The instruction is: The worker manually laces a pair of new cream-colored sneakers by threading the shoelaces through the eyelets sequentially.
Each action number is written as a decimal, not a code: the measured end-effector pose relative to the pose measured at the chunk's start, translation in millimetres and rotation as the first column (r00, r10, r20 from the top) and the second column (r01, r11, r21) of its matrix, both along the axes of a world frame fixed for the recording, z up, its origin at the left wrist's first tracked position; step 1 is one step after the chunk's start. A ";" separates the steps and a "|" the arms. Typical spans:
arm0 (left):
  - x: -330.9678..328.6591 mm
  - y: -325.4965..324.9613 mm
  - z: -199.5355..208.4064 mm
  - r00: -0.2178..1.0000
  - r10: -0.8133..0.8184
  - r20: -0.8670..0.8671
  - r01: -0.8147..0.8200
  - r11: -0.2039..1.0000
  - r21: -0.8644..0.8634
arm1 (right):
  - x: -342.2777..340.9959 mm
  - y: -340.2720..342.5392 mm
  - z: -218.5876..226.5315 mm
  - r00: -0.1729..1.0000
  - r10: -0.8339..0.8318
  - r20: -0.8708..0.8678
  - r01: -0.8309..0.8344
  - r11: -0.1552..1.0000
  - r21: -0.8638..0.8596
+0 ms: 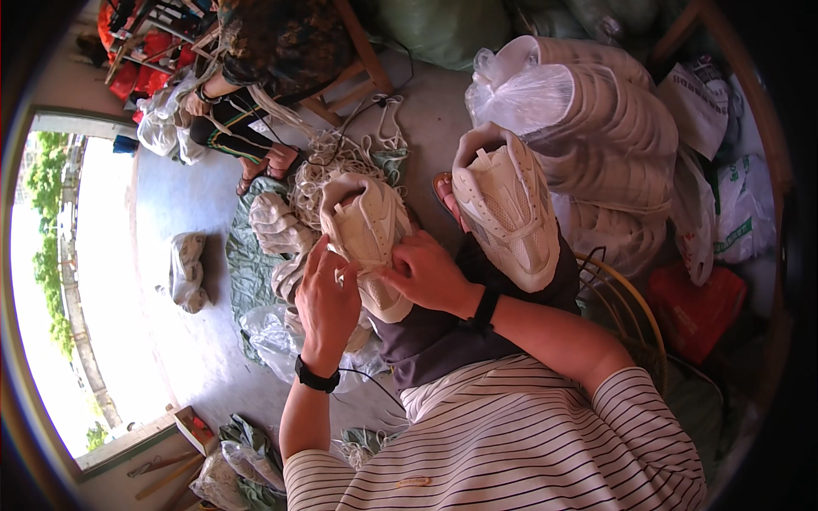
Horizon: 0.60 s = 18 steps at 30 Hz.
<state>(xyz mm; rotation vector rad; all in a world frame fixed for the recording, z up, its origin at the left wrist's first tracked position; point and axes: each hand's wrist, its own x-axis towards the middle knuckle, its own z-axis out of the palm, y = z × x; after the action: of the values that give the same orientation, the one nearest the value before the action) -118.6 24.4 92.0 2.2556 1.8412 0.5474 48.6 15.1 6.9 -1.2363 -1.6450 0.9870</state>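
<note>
A cream sneaker point(368, 223) with mesh panels rests on my lap, its opening pointing away from me. Against its left side, my left hand point(329, 294) has its fingers bent toward the thumb; what lies between them is too small to name. On the shoe's right side, my right hand point(430, 271) is closed, thumb against curled fingers, and its grip hides whatever it pinches. A matching cream sneaker point(507, 209) lies on my right thigh, touched by neither hand.
Left of my lap, more shoes point(279, 223) and a tangle of cream laces point(328, 175) lie on a green sheet point(243, 247). Stacked shoe parts in clear plastic point(588, 128) stand at right, above a red bag point(694, 311). Another person point(277, 51) sits at the far left.
</note>
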 end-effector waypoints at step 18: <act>-22.6 -7.8 -15.1 0.918 0.180 0.355 -0.075 0.954 -0.289 | 1.8 -13.9 6.5 0.998 -0.044 0.044 0.037 0.987 0.155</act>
<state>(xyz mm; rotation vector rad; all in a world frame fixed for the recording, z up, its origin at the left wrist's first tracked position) -141.2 16.6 76.9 1.7206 1.7492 0.6536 50.3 1.2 13.4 -1.1914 -1.6927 0.7953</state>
